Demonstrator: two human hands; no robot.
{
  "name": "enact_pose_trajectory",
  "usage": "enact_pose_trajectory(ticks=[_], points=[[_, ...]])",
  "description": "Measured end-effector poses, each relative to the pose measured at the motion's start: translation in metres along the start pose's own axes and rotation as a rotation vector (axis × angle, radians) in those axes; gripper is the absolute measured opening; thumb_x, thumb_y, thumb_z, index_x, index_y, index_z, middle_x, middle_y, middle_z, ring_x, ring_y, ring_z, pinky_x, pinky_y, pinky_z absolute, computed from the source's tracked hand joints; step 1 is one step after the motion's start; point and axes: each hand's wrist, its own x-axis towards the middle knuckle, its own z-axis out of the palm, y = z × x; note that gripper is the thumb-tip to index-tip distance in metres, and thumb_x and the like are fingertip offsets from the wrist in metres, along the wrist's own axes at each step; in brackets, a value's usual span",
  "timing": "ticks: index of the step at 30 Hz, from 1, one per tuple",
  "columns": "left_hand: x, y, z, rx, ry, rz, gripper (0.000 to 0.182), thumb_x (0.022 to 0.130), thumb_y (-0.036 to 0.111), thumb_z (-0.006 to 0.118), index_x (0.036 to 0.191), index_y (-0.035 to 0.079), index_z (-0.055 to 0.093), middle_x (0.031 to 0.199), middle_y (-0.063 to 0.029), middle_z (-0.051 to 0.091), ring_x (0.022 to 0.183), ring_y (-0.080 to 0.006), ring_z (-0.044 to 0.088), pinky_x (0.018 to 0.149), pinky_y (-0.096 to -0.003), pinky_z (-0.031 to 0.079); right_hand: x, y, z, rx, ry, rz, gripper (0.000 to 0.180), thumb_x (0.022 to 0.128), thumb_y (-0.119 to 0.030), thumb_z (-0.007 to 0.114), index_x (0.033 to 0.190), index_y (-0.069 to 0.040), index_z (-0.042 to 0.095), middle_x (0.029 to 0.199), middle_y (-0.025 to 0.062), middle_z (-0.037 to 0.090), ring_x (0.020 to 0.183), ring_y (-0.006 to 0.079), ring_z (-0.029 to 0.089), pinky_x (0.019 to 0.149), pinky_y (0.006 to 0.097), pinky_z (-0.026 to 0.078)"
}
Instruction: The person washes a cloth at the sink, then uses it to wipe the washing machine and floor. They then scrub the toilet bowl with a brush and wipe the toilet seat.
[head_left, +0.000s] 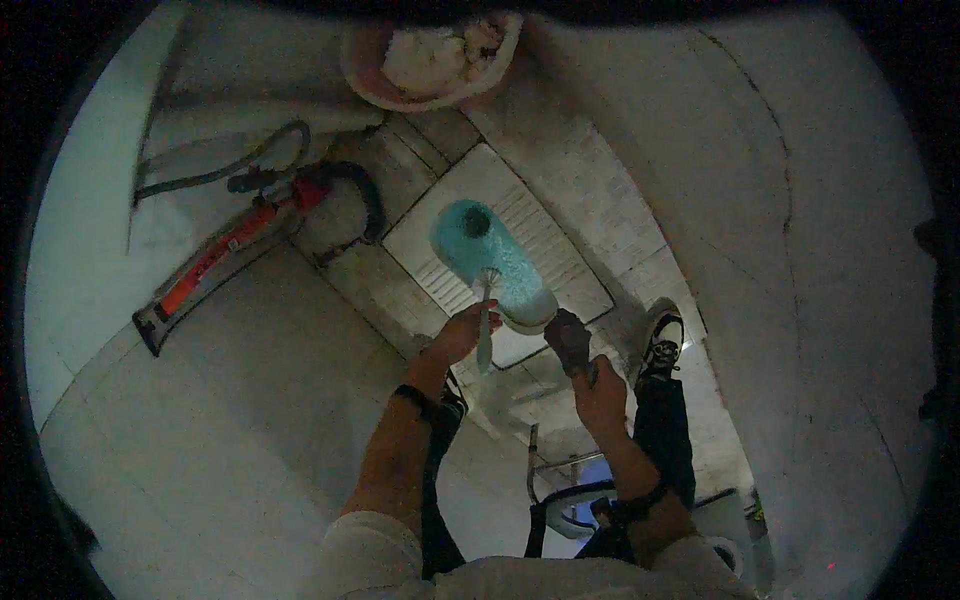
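Note:
Below me, a squat toilet pan (491, 259) is set in the floor, its bowl teal inside with a dark drain hole at the far end. My left hand (459, 332) is at the bowl's near left side. It grips a pale-handled brush (485, 330) whose small splayed head reaches over the bowl. My right hand (601, 390) is at the near right. It holds a dark brown object (570, 341) whose top is beside the bowl's near rim; its kind is unclear in the dim light.
A pinkish tub (360, 86) with whitish contents stands at the far end. To the left lies a long red and black object (225, 247) near a dark hose (367, 199). My shoe (664, 334) stands right of the pan. Walls rise on both sides; behind me is a metal-framed object (534, 457).

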Motion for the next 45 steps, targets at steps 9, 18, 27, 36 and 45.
enact_pose_trajectory(ticks=[9, 18, 27, 36, 45], points=[[-0.028, -0.07, 0.045, -0.113, 0.245, -0.382, 0.059, 0.09, 0.009, 0.057, 0.143, 0.014, 0.03, 0.09, -0.0125, 0.057, 0.06, -0.0246, 0.058, 0.058, -0.0406, 0.053, 0.002, 0.005, 0.005, -0.015, 0.039, -0.057, 0.025, 0.086, -0.022, 0.062, 0.082, -0.003, 0.046, 0.061, 0.0109, 0.046, 0.051, 0.0241, 0.047, 0.051, 0.0408, 0.038], [0.045, -0.089, -0.025, 0.596, 0.536, -0.125, 0.046, 0.096, 0.01, 0.041, 0.141, 0.011, 0.034, 0.063, -0.0057, 0.052, 0.04, -0.0169, 0.043, 0.038, -0.0349, 0.043, 0.002, -0.018, 0.008, -0.079, -0.08, -0.058, 0.023, 0.086, -0.022, 0.06, 0.085, -0.003, 0.048, 0.064, 0.0142, 0.053, 0.057, 0.0339, 0.055, 0.055, 0.0446, 0.042], [0.045, -0.063, 0.038, 0.146, 0.55, 0.264, 0.048, 0.095, 0.006, 0.038, 0.142, 0.011, 0.033, 0.062, -0.0043, 0.051, 0.044, -0.0131, 0.046, 0.04, -0.0293, 0.041, 0.001, -0.007, 0.011, -0.145, -0.11, -0.05, 0.022, 0.085, -0.022, 0.06, 0.089, -0.002, 0.05, 0.07, 0.0172, 0.058, 0.064, 0.0357, 0.06, 0.057, 0.0447, 0.046], [-0.004, -0.194, 0.079, 0.062, 0.194, -0.037, 0.056, 0.092, 0.021, 0.051, 0.137, -0.003, 0.03, 0.063, -0.009, 0.056, 0.049, -0.0202, 0.053, 0.045, -0.0342, 0.044, -0.001, -0.021, 0.019, -0.116, -0.175, -0.009, 0.023, 0.086, -0.022, 0.059, 0.085, -0.002, 0.049, 0.068, 0.0161, 0.056, 0.057, 0.0322, 0.057, 0.054, 0.0447, 0.044], [-0.078, -0.103, -0.077, 1.664, -0.124, -0.206, 0.073, 0.088, 0.014, 0.053, 0.147, 0.01, 0.011, 0.093, -0.0205, 0.062, 0.075, -0.0292, 0.06, 0.065, -0.0419, 0.05, 0.001, 0.01, 0.018, -0.13, -0.014, -0.071, 0.027, 0.083, -0.022, 0.064, 0.081, -0.003, 0.045, 0.061, 0.0156, 0.051, 0.055, 0.033, 0.053, 0.052, 0.0423, 0.04]])
